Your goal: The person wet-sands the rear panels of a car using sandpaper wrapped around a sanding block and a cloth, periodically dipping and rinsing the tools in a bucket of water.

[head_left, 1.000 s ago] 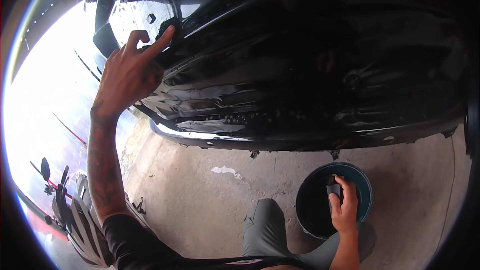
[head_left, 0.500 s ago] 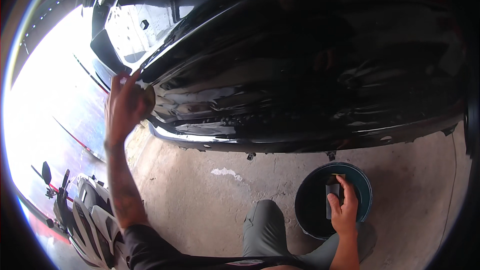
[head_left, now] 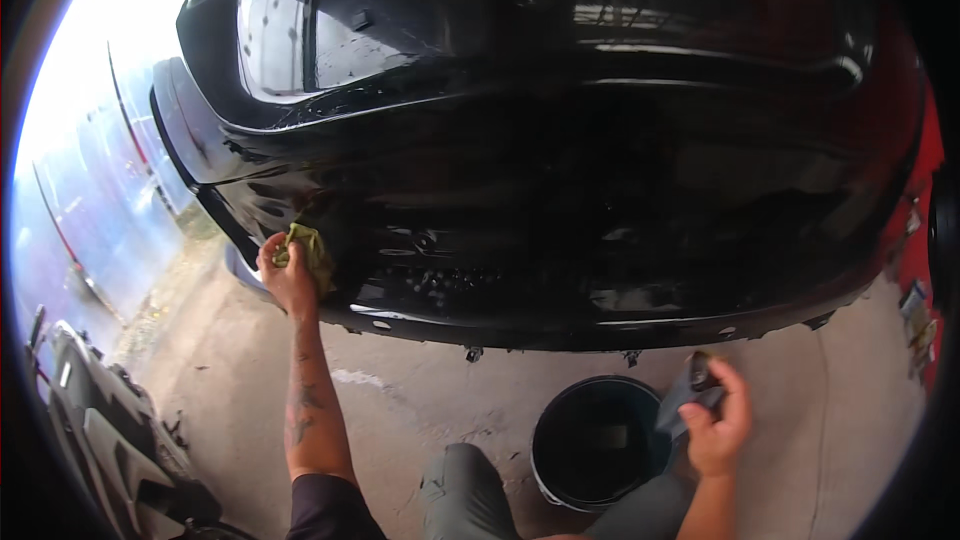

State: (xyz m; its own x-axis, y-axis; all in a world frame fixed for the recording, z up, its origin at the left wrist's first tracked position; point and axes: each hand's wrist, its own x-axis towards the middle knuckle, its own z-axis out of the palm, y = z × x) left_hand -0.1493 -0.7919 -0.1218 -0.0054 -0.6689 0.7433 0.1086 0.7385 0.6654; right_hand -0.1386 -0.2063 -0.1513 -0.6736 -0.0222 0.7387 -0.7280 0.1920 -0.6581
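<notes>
My left hand (head_left: 290, 275) holds a crumpled yellow-green cloth (head_left: 313, 252) against the left end of a glossy black car bumper (head_left: 480, 280). The fingers are closed on the cloth, and water drops show on the paint to its right. My right hand (head_left: 722, 425) grips a dark block (head_left: 699, 372) with a grey sheet (head_left: 672, 410) that looks like sandpaper. That hand is just off the right rim of a dark round bucket (head_left: 538, 440), below the bumper's lower edge. Inside the bucket a pale rectangular patch is faintly seen.
Above the bumper is the car's window (head_left: 330, 35). A parked motorcycle (head_left: 120, 440) stands at the lower left on the concrete floor (head_left: 400, 400). Along the left runs a pale wall (head_left: 90, 170); something red (head_left: 925, 250) is at the far right. My knee is beside the bucket.
My view has shifted and takes in more of the car. My left hand's cloth now lies on the bumper's face. My right hand has moved from over the bucket to its right side with the block.
</notes>
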